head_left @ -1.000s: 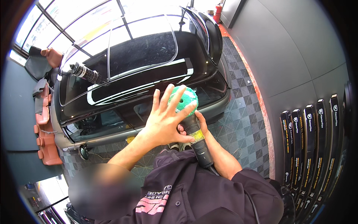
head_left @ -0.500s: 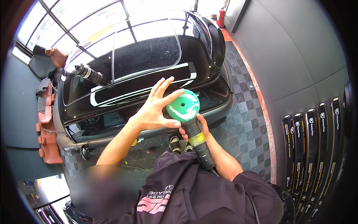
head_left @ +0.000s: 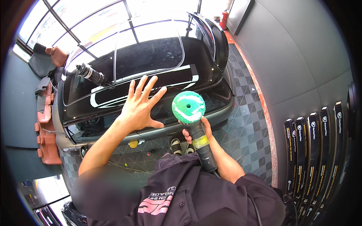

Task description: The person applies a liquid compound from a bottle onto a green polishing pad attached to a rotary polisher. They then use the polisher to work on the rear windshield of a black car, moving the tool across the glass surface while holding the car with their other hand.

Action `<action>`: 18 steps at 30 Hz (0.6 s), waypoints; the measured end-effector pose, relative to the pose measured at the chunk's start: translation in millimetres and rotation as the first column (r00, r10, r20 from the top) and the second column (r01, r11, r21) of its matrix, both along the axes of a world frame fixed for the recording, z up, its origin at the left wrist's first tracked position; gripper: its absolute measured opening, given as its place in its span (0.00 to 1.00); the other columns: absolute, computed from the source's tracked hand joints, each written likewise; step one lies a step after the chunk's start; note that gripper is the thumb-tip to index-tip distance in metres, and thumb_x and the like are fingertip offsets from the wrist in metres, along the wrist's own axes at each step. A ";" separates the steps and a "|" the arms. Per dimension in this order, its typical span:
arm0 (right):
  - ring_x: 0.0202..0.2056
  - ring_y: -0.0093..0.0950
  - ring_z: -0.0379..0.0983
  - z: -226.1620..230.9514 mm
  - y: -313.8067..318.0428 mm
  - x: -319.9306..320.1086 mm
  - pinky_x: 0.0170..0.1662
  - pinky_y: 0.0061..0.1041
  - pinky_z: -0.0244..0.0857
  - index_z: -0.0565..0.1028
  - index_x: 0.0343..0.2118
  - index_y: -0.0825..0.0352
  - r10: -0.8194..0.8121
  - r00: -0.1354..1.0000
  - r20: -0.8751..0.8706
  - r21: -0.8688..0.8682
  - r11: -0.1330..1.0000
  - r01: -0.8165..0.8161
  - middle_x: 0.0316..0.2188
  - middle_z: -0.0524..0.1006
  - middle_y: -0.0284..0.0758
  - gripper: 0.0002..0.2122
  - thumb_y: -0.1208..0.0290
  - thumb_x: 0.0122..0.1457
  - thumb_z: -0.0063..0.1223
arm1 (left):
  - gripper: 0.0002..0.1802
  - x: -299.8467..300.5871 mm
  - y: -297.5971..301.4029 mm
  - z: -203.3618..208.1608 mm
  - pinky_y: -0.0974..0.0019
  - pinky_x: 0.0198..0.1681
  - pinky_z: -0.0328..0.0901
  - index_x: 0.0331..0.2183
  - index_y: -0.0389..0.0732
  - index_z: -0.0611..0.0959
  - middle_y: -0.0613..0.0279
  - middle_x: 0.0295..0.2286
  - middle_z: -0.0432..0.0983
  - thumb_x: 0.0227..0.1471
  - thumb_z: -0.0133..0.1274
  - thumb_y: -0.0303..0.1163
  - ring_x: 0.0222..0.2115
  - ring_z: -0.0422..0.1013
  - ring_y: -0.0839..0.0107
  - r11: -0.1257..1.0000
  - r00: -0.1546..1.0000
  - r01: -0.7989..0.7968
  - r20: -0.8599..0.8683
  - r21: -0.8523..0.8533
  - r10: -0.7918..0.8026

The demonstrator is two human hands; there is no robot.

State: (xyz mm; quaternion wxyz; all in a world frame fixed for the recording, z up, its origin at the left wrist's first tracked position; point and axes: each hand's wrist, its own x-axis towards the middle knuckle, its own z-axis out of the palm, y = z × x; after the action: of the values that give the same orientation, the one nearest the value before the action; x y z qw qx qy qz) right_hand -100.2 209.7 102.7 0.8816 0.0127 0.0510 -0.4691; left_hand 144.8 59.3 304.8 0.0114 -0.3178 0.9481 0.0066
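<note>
My right hand (head_left: 205,130) grips a black polisher (head_left: 205,152) with a yellow band round its body. Its round green pad (head_left: 188,101) faces up, showing a small centre hole and a curved smear of white compound. To the left of the pad, my left hand (head_left: 139,109) is spread wide with nothing in it, apart from the polisher. Beyond both hands stands a black car (head_left: 151,88) with a glossy roof. A dark bottle-like cylinder (head_left: 92,75) lies on the roof at the left.
Reddish-brown car seats (head_left: 49,147) line the left wall. Several long black boxes (head_left: 313,147) lean on the right wall. A red fire extinguisher (head_left: 223,19) stands at the back. A cord (head_left: 130,168) and a yellow object (head_left: 133,144) are low by the car.
My left hand has moved left, away from the green pad it was touching or nearly touching, and its fingers have spread. The polisher stays almost in place in my right hand.
</note>
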 end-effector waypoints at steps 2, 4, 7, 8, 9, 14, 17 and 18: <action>0.33 0.44 0.82 -0.8 1.5 -3.2 0.34 0.40 0.79 0.73 0.56 0.69 -0.021 1.000 -0.019 0.004 1.000 0.021 0.40 0.81 0.50 0.40 0.31 0.60 0.48 | 0.78 -1.3 5.5 -15.9 0.34 0.72 0.39 0.72 0.46 0.55 0.39 0.71 0.39 0.27 0.76 0.66 0.72 0.35 0.35 0.975 0.961 0.071 -0.277 0.212 -0.009; 0.32 0.39 0.79 -1.8 -0.6 -1.2 0.37 0.38 0.76 0.55 0.70 0.69 -0.012 0.999 -0.051 -0.002 1.000 0.012 0.38 0.75 0.49 0.51 0.31 0.55 0.57 | 0.77 -9.9 25.1 -37.1 0.35 0.72 0.41 0.72 0.43 0.54 0.39 0.70 0.41 0.29 0.76 0.65 0.72 0.36 0.34 0.951 0.894 0.175 -0.446 0.256 -0.044; 0.30 0.39 0.78 7.3 -2.2 11.1 0.35 0.37 0.75 0.56 0.70 0.69 -0.115 0.985 -0.125 0.035 0.992 0.120 0.36 0.76 0.49 0.51 0.32 0.55 0.57 | 0.79 -20.8 52.1 -70.4 0.38 0.72 0.44 0.73 0.43 0.51 0.39 0.71 0.40 0.30 0.75 0.67 0.72 0.36 0.35 0.946 0.814 0.138 -0.578 0.295 0.061; 0.30 0.39 0.79 8.3 -2.2 6.4 0.34 0.37 0.76 0.57 0.69 0.69 -0.137 0.973 -0.184 0.021 0.990 0.143 0.36 0.76 0.49 0.50 0.32 0.56 0.56 | 0.75 -26.2 58.4 -76.8 0.34 0.71 0.42 0.72 0.43 0.54 0.39 0.71 0.39 0.35 0.70 0.72 0.72 0.35 0.35 0.952 0.799 0.099 -0.593 0.290 0.097; 0.30 0.39 0.79 10.8 -1.3 0.4 0.34 0.37 0.76 0.57 0.69 0.69 -0.161 0.956 -0.245 0.006 0.986 0.168 0.36 0.77 0.49 0.49 0.32 0.57 0.55 | 0.72 -30.9 65.6 -83.8 0.32 0.71 0.41 0.72 0.43 0.55 0.39 0.71 0.40 0.38 0.66 0.74 0.72 0.36 0.35 0.966 0.859 0.048 -0.503 0.256 0.091; 0.31 0.40 0.82 27.7 -25.5 -19.1 0.35 0.39 0.80 0.70 0.59 0.71 -0.158 0.880 -0.448 -0.044 0.987 0.155 0.37 0.80 0.50 0.42 0.29 0.61 0.45 | 0.61 -29.9 83.8 -133.3 0.44 0.72 0.44 0.72 0.41 0.50 0.38 0.69 0.49 0.52 0.63 0.60 0.71 0.47 0.43 0.461 0.669 0.130 -0.420 0.878 0.613; 0.33 0.32 0.83 45.5 -62.1 -31.1 0.37 0.33 0.80 0.78 0.49 0.68 -0.250 0.534 -0.808 -0.138 0.961 0.240 0.37 0.84 0.42 0.38 0.30 0.66 0.37 | 0.65 -76.7 67.9 -124.6 0.54 0.72 0.47 0.73 0.36 0.37 0.39 0.68 0.52 0.54 0.63 0.48 0.69 0.51 0.51 0.172 0.353 0.494 -0.378 0.852 0.856; 0.46 0.27 0.78 54.4 -73.0 -25.9 0.53 0.28 0.71 0.74 0.55 0.69 -0.343 0.504 -0.793 -0.233 0.934 0.270 0.47 0.80 0.36 0.32 0.39 0.70 0.42 | 0.65 -95.0 64.0 -111.6 0.54 0.72 0.47 0.73 0.36 0.38 0.41 0.68 0.52 0.54 0.64 0.47 0.69 0.52 0.53 0.178 0.266 0.565 -0.383 0.806 0.885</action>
State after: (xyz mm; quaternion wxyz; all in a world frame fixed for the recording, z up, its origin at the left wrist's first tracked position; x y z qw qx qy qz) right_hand -126.1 136.7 157.2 0.6576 -0.2331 0.4338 -0.5701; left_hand 49.8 123.3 193.2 -0.3520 -0.2995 0.4236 0.7791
